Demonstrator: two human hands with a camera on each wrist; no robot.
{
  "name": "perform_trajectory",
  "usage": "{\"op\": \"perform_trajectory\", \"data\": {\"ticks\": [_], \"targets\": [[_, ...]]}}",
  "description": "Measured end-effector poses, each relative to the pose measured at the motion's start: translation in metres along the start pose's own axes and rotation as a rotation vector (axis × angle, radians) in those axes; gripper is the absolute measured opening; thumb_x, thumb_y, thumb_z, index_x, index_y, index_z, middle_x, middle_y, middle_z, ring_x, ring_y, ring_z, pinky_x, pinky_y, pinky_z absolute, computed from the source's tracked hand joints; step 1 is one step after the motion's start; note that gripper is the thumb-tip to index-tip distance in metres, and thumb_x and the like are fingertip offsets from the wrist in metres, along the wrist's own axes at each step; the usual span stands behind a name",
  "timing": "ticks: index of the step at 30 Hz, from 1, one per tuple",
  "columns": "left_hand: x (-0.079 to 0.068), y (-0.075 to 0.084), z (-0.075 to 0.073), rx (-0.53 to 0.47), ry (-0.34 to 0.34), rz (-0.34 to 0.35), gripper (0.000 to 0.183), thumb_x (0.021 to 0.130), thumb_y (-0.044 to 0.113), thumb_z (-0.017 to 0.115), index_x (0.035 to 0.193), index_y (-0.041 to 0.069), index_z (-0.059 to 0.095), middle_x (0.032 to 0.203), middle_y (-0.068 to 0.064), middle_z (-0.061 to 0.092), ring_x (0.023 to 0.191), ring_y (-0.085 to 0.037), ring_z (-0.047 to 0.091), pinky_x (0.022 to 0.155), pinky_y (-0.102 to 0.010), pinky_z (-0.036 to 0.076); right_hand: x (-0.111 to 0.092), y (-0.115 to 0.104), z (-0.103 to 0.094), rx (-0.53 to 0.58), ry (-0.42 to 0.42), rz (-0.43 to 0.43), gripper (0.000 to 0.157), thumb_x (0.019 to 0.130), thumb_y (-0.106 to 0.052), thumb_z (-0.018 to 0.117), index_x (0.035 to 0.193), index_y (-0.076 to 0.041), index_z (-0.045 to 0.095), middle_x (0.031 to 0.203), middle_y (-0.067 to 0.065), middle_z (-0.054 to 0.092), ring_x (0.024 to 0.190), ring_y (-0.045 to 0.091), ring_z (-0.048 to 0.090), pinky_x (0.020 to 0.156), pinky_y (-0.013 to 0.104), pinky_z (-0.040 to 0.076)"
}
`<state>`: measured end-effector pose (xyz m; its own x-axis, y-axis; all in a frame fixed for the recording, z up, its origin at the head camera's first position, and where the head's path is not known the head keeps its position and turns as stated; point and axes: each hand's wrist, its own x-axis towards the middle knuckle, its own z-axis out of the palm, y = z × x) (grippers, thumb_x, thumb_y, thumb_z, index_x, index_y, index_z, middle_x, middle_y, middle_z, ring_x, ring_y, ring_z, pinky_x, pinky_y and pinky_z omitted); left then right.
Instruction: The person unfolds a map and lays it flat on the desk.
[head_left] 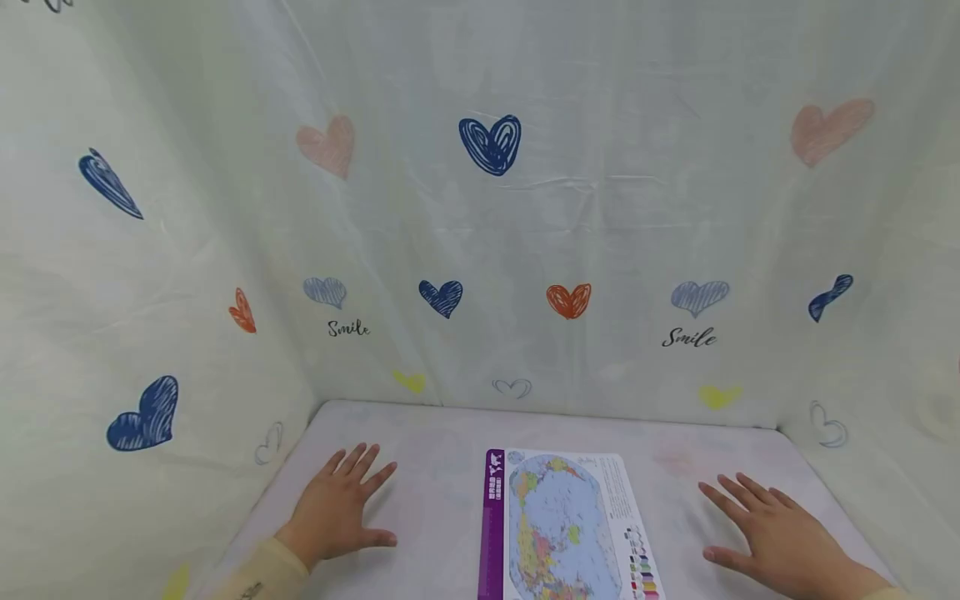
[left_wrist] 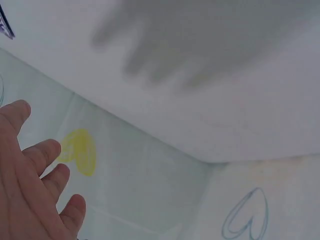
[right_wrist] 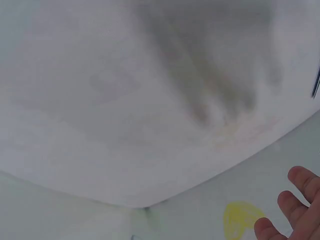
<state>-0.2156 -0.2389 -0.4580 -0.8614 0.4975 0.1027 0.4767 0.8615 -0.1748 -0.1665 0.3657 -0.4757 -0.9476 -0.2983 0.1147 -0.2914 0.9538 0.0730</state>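
Observation:
A world map sheet [head_left: 566, 525] with a purple left border lies flat on the white table, its lower part cut off by the head view's bottom edge. To its left, my left hand [head_left: 333, 504] is held palm down with fingers spread and touches nothing I can see. On the map's other side my right hand [head_left: 783, 533] is spread the same way, holding nothing. The left wrist view shows the fingers of my left hand [left_wrist: 30, 170] over the table, which bears a hand's shadow. Part of my right hand [right_wrist: 300, 212] appears at the right wrist view's lower corner.
The white tabletop [head_left: 435, 467] ends at a pale curtain [head_left: 637, 225] printed with hearts and the word "Smile". Curtain also stands along the left and right sides. A dark-edged corner of something shows at the margin of each wrist view.

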Motion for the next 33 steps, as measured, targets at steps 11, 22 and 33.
{"op": "perform_trajectory", "data": {"ticks": [11,22,33], "targets": [[0.023,0.037,0.023,-0.042,0.026,0.036,0.097,0.075,0.085,0.052,0.147,0.020,0.051,0.151,-0.017,0.043,0.140,-0.037,0.036,0.112,-0.055,0.027,0.023,-0.048,0.010,0.100,-0.062,-0.060,0.092,0.078,-0.081,0.053,0.142,-0.015,0.056,0.140,0.014,0.055,0.132,0.043,0.044,0.103,0.063,0.036],[0.039,0.075,0.025,-0.240,-0.057,-0.001,0.093,0.079,0.081,0.053,0.150,0.022,0.048,0.152,-0.016,0.042,0.140,-0.036,0.036,0.112,-0.055,0.028,0.035,-0.069,0.030,0.202,-0.079,-0.044,0.092,0.078,-0.079,0.056,0.143,-0.014,0.055,0.138,0.019,0.056,0.129,0.045,0.046,0.099,0.064,0.038],[0.051,0.101,0.039,-0.322,-0.131,-0.012,0.092,0.079,0.082,0.050,0.150,0.024,0.048,0.140,-0.013,0.055,0.132,-0.036,0.047,0.109,-0.053,0.033,0.037,-0.081,0.041,0.286,-0.140,-0.022,0.089,0.080,-0.073,0.060,0.143,-0.010,0.054,0.137,0.022,0.055,0.131,0.046,0.044,0.101,0.065,0.035]]}}
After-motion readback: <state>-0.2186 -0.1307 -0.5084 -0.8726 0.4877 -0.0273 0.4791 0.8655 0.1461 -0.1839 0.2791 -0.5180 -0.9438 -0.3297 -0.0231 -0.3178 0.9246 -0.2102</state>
